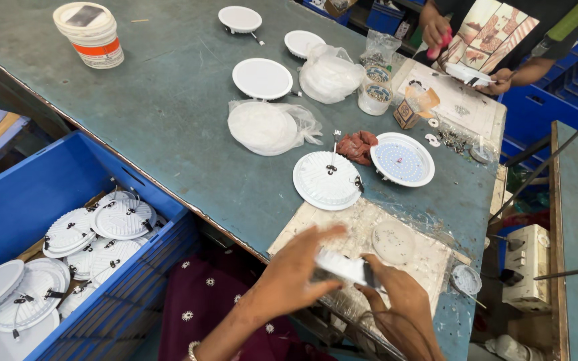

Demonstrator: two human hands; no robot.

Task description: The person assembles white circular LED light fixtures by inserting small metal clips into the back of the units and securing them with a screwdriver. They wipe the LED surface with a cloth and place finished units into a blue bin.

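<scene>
My left hand (296,271) and my right hand (399,301) both grip a small white rectangular box (346,267) with thin wires trailing from it, held over the near table edge. The motion blurs it. Just beyond lies a round translucent disc (393,242) on a plastic-covered pad (429,257). Farther out rest a white round lamp housing with spring clips (327,180) and another housing showing its dotted light board (403,159).
A blue crate (28,194) at my left holds several white lamp housings. Bagged white discs (269,127), loose white discs, a white bucket (89,33), a small jar and screws sit on the grey-green table (168,100). Another person's hands (436,33) work at the far side.
</scene>
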